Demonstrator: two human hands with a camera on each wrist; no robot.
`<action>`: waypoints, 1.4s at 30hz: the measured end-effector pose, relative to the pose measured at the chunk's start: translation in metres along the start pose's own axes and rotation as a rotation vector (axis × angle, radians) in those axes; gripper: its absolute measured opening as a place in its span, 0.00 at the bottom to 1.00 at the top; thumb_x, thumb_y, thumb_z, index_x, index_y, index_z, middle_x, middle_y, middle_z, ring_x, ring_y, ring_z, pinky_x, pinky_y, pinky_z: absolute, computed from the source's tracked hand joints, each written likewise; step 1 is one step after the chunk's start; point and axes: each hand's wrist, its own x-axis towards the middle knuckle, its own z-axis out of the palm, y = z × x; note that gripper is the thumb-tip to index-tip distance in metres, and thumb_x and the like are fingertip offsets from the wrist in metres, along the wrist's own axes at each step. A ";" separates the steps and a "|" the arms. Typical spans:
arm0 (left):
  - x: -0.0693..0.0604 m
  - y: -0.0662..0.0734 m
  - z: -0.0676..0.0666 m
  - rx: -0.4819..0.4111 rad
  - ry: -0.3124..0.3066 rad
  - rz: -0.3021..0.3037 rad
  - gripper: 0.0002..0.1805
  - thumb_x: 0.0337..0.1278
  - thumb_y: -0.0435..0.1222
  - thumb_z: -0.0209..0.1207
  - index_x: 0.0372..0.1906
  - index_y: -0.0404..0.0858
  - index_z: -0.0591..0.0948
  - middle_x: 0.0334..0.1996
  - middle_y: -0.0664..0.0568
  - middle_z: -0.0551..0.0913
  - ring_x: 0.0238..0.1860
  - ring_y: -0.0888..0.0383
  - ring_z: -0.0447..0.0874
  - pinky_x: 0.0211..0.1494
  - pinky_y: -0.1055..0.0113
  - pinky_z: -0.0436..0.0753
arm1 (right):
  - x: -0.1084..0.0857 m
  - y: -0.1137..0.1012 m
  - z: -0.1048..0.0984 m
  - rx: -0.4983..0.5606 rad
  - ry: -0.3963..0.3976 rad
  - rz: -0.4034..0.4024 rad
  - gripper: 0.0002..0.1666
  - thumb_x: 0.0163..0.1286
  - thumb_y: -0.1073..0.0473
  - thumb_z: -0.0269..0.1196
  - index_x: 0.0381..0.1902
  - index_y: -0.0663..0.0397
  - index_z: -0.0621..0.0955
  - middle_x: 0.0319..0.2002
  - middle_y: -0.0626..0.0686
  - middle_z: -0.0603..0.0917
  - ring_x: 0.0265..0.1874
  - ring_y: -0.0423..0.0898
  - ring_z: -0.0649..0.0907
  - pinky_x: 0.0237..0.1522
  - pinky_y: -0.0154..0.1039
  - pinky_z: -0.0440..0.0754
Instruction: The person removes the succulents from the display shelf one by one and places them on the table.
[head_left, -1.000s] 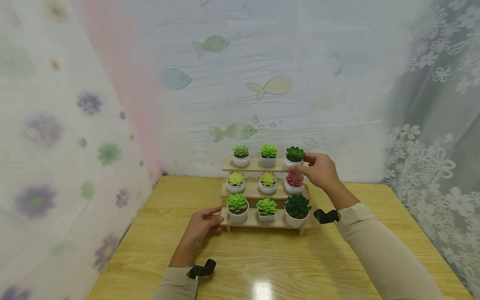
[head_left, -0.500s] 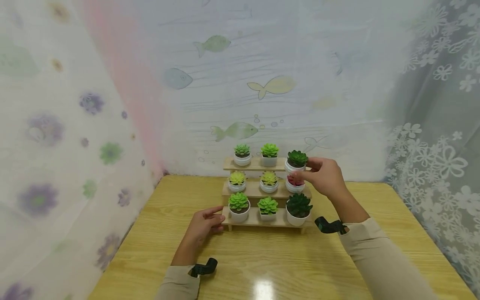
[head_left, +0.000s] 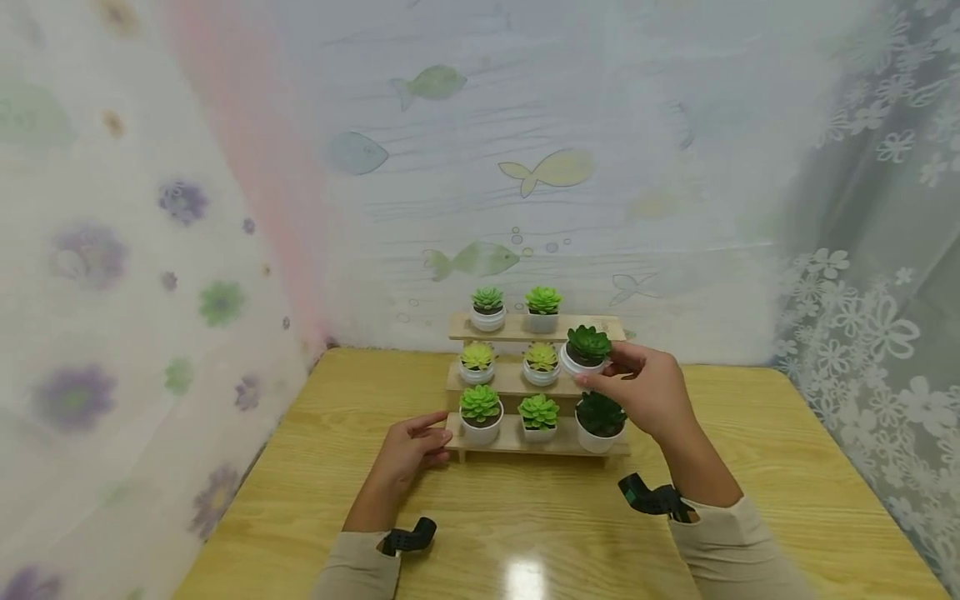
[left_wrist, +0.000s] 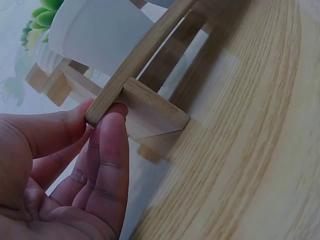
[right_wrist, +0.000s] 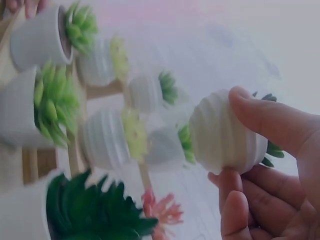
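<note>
In the head view my right hand [head_left: 647,392] holds a dark green potted succulent [head_left: 587,346] by its white ribbed pot. It hangs in front of the top shelf's right part and hides the red succulent, whose pink-red leaves [right_wrist: 162,212] show in the right wrist view. Thumb and fingers grip the ribbed pot [right_wrist: 220,132] from both sides. My left hand [head_left: 408,450] pinches the left end of the bottom shelf on the three-tier wooden stand [head_left: 498,446]. Close up, the left wrist view has thumb and forefinger on the board's end [left_wrist: 102,102].
Two light green succulents [head_left: 543,310] are on the top shelf's left and middle. Yellow-green ones [head_left: 477,358] occupy the middle tier. Below are two bright green plants [head_left: 481,406] and a large dark green one [head_left: 600,417]. The stand is on a wooden table [head_left: 525,517] before a fish-print curtain [head_left: 555,108].
My right hand has lifted the dark green succulent off the top shelf's right end and brought it forward and down. The left hand keeps its hold on the stand.
</note>
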 end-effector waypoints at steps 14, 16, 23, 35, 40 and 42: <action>0.002 -0.002 0.000 -0.018 0.004 -0.011 0.26 0.66 0.26 0.65 0.68 0.34 0.79 0.43 0.46 0.88 0.34 0.58 0.89 0.38 0.66 0.90 | -0.031 0.002 0.034 0.117 -0.067 -0.031 0.36 0.57 0.46 0.80 0.61 0.52 0.84 0.41 0.55 0.88 0.37 0.47 0.86 0.36 0.36 0.86; 0.002 -0.002 0.000 -0.013 -0.003 -0.011 0.26 0.66 0.26 0.65 0.68 0.34 0.79 0.43 0.47 0.88 0.34 0.59 0.89 0.39 0.66 0.90 | -0.035 0.003 0.039 0.130 -0.079 -0.024 0.36 0.56 0.46 0.81 0.61 0.51 0.85 0.42 0.54 0.88 0.37 0.47 0.86 0.36 0.36 0.86; 0.001 -0.002 0.001 -0.001 -0.018 -0.003 0.27 0.66 0.26 0.64 0.69 0.34 0.78 0.42 0.50 0.88 0.33 0.60 0.89 0.38 0.66 0.89 | -0.044 0.012 0.064 0.161 -0.130 -0.014 0.35 0.52 0.47 0.83 0.59 0.42 0.87 0.44 0.49 0.90 0.40 0.48 0.87 0.38 0.38 0.87; -0.001 0.000 0.000 0.014 -0.037 0.031 0.28 0.68 0.26 0.63 0.71 0.31 0.75 0.41 0.51 0.88 0.34 0.61 0.89 0.39 0.67 0.89 | -0.057 0.020 0.111 0.188 -0.255 -0.036 0.41 0.51 0.50 0.84 0.62 0.53 0.84 0.42 0.49 0.89 0.36 0.44 0.88 0.37 0.36 0.88; -0.001 -0.001 0.000 0.008 -0.031 0.029 0.28 0.67 0.26 0.63 0.71 0.32 0.76 0.41 0.51 0.89 0.35 0.61 0.89 0.40 0.66 0.89 | -0.058 0.025 0.129 0.156 -0.279 -0.100 0.35 0.50 0.49 0.84 0.57 0.51 0.88 0.39 0.48 0.90 0.37 0.43 0.88 0.35 0.34 0.87; -0.001 -0.002 0.000 0.003 -0.029 0.024 0.28 0.67 0.27 0.64 0.71 0.32 0.76 0.42 0.50 0.89 0.35 0.60 0.89 0.40 0.66 0.89 | -0.058 0.028 0.136 0.147 -0.291 -0.106 0.34 0.49 0.48 0.84 0.55 0.50 0.89 0.39 0.48 0.91 0.37 0.42 0.88 0.35 0.33 0.87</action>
